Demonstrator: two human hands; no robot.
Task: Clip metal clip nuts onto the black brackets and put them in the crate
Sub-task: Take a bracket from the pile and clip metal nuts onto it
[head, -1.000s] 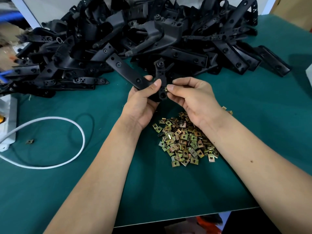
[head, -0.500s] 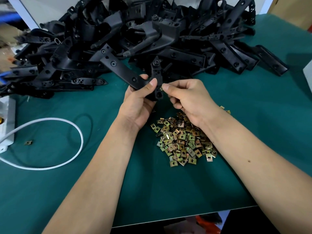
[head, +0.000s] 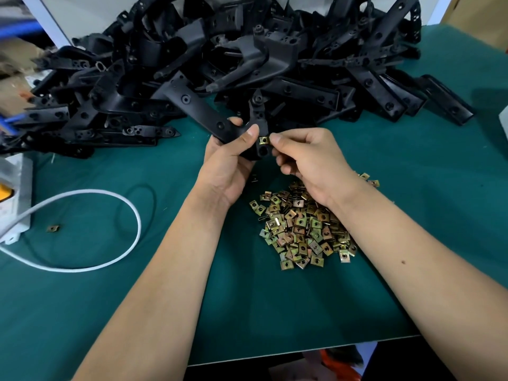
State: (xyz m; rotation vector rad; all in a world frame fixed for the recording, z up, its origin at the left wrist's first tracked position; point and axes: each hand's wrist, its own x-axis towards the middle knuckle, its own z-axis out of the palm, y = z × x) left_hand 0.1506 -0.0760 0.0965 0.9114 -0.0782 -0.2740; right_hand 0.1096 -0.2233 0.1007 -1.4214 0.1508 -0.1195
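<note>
So the left hand (head: 228,163) grips a matte black bracket (head: 209,116), holes along its arm. Right hand (head: 305,158) pinches a brassy square clip nut (head: 264,139) against its end, probably seated. Loose nuts (head: 302,226) lie under the right wrist.

Teal-covered table (head: 412,215), white looped cable (head: 132,213), white wall (head: 90,12) behind

clip nut (head: 264,139) now seated on bracket (head: 209,116) edge, uncovered | right hand (head: 308,160) thumb drawn back beside it
</note>
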